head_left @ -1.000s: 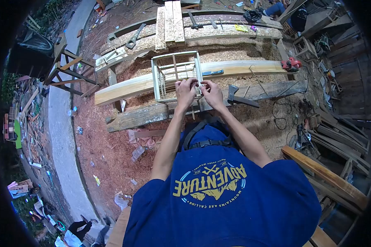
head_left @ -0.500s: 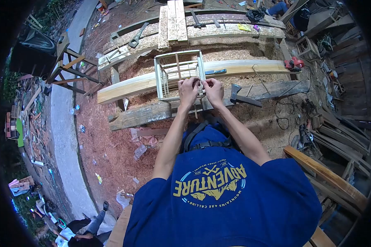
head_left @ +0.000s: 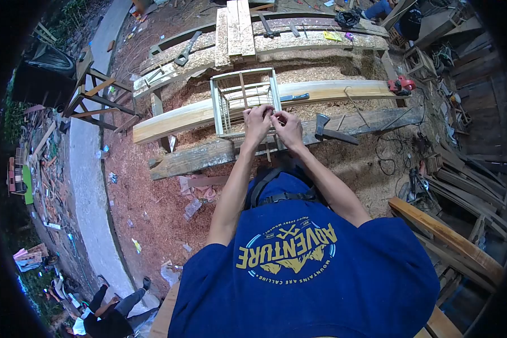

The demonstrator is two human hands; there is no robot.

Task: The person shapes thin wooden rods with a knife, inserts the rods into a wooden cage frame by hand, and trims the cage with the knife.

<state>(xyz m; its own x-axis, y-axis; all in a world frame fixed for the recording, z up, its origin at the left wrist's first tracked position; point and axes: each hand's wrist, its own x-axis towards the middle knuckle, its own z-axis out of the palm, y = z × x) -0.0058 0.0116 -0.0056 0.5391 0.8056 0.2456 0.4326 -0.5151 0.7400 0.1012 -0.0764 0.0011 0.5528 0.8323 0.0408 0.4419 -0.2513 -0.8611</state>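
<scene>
A small box-like cage [head_left: 214,101] with a pale wooden frame and thin bars rests across the timber beams in front of me. A narrow brown stick [head_left: 243,87] crosses its top. At the cage's near right corner, my left hand [head_left: 257,127] is closed, fingertips pinched together. My right hand [head_left: 289,129] is pinched right beside it, the fingers of both almost touching. Whatever is between the fingertips is too small to make out. Just beyond the right hand lies a blue-handled tool [head_left: 295,97], and to its right a hatchet [head_left: 332,134].
A pale beam [head_left: 172,124] and a weathered beam [head_left: 194,159] run beneath the cage. Farther off, a handsaw [head_left: 188,49] and a hammer [head_left: 267,26] lie on a shavings-covered bench. A red power tool [head_left: 401,85] sits at right. Another person [head_left: 115,315] is at lower left.
My right hand has shifted slightly left, closer to my left hand. The cage has stayed in place. The person at lower left has changed posture.
</scene>
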